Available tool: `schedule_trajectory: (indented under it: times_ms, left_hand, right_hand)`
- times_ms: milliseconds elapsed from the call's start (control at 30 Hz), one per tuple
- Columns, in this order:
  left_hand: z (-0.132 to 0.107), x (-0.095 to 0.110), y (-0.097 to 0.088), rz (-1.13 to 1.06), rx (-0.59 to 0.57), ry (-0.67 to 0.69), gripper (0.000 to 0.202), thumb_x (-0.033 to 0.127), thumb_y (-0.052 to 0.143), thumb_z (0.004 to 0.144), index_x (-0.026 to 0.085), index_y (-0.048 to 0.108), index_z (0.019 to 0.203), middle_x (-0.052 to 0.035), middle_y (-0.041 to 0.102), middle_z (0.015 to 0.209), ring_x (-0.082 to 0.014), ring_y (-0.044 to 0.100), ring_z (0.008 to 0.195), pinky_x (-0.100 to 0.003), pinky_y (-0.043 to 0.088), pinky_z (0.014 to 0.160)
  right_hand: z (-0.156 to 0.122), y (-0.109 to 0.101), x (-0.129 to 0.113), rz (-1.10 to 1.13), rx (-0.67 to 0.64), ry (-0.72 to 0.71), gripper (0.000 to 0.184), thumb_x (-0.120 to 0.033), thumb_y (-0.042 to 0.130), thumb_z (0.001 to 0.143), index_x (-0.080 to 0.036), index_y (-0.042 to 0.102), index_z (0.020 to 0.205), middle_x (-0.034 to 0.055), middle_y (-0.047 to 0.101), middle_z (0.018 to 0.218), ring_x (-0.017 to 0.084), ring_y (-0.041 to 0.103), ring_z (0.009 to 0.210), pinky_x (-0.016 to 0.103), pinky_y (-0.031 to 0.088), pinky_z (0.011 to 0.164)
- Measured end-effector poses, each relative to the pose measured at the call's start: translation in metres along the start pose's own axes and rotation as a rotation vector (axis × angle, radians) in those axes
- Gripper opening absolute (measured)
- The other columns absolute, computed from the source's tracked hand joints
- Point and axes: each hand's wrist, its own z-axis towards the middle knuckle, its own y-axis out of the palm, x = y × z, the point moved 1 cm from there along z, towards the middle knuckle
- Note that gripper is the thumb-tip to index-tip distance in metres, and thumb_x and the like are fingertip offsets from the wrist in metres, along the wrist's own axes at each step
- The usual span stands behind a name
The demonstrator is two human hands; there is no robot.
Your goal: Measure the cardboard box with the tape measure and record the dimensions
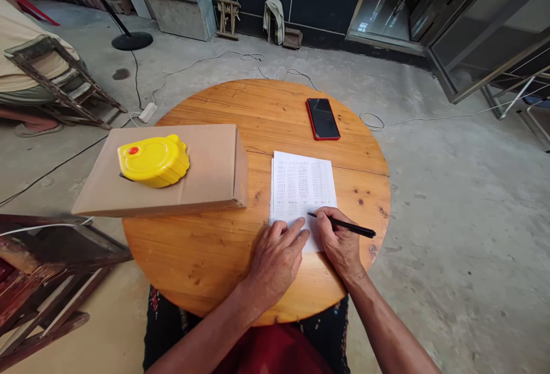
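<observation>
A black pen (pixel 350 226) is held in my right hand (pixel 341 245), its tip on the lower part of a white sheet of paper (pixel 303 188). Columns of small handwriting, too fine to read, cover the sheet. More paper edges show under its left side. My left hand (pixel 279 254) lies flat with fingers spread, its fingertips on the paper's lower left. Left of the paper, a yellow tape measure (pixel 154 160) with a red button rests on top of a closed cardboard box (pixel 206 182). A black phone in a red case (pixel 323 118) lies beyond the paper.
Everything stands on a round wooden table (pixel 206 265); the box overhangs its left edge. Cables and a white power strip (pixel 148 113) run across the concrete floor. Wooden chairs (pixel 60 76) are at the left, near another person's foot (pixel 38 126). A glass door (pixel 485 24) stands at the right.
</observation>
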Motion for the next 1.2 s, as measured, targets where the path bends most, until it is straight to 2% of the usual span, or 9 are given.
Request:
schedule_trajectory:
  times_ms: [800, 1000, 1200]
  left_hand:
    - [-0.0009, -0.001, 0.0018, -0.026, 0.02, 0.0, 0.04, 0.009, 0.059, 0.084, 0.023, 0.06, 0.122, 0.0007, 0.059, 0.137, -0.0226, 0.049, 0.098, -0.038, 0.05, 0.084]
    - [-0.0013, -0.0011, 0.0028, 0.009, 0.0, 0.013, 0.041, 0.01, 0.058, 0.085, 0.025, 0.059, 0.123, -0.0005, 0.056, 0.14, -0.0226, 0.05, 0.097, -0.04, 0.05, 0.082]
    - [-0.0014, -0.0009, 0.0025, 0.028, -0.011, 0.027, 0.043, 0.011, 0.06, 0.084, 0.025, 0.058, 0.124, 0.0012, 0.056, 0.14, -0.0226, 0.049, 0.096, -0.04, 0.049, 0.081]
  right_hand:
    - [0.0013, 0.0005, -0.0015, -0.019, -0.034, -0.033, 0.017, -0.026, 0.054, 0.092, -0.018, 0.066, 0.082, -0.0015, 0.061, 0.067, 0.011, 0.052, 0.056, 0.024, 0.042, 0.055]
    - [-0.0017, -0.0023, 0.0016, 0.059, 0.038, 0.047, 0.017, -0.03, 0.055, 0.093, -0.019, 0.065, 0.085, -0.0042, 0.055, 0.059, 0.011, 0.046, 0.049, 0.024, 0.039, 0.049]
    - [-0.0017, -0.0017, 0.0034, 0.072, 0.013, 0.085, 0.019, -0.033, 0.055, 0.093, -0.019, 0.065, 0.085, -0.0039, 0.055, 0.059, 0.011, 0.046, 0.049, 0.024, 0.038, 0.049]
